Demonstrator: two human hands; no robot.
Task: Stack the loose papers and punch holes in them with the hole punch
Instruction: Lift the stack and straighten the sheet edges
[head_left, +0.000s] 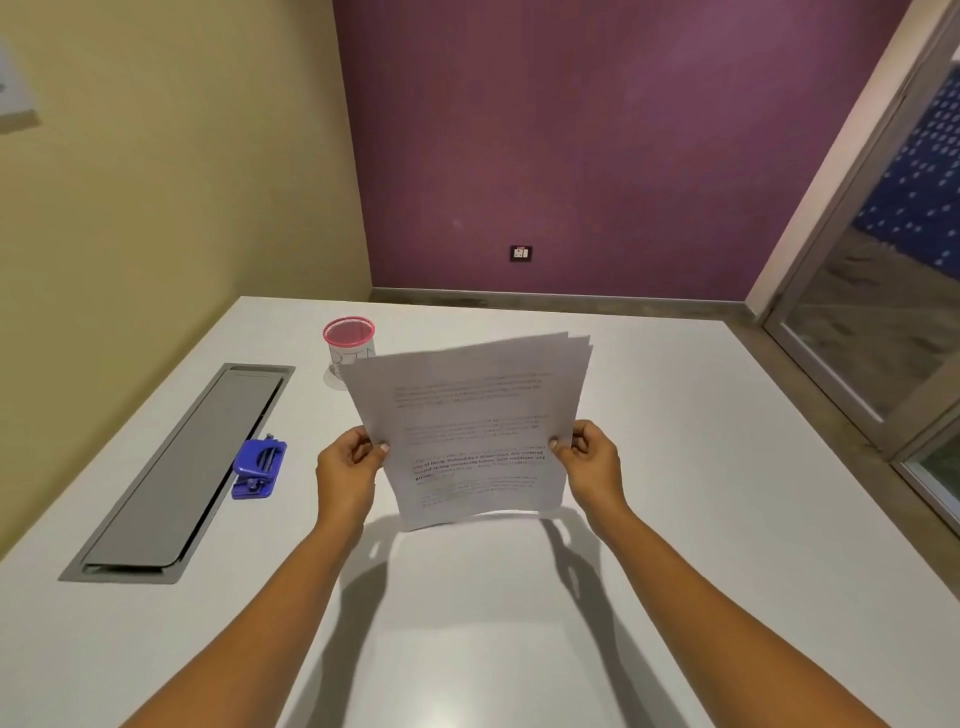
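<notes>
1. Table (675, 467) surface lies beneath the papers (467, 415), which are held up over its middle, long axis toward 12 o'clock, top edges fanned.
2. Left hand (345, 478) pinches the stack's 9 o'clock edge, and right hand (592, 467) pinches its 3 o'clock edge.
3. Hole punch (258, 469) rests at 9 o'clock from the hands, nearer the left one.

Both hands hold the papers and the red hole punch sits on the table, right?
No: the head view shows the hole punch is blue, not red. The left hand and right hand hold the papers, and it sits on the table.
</notes>
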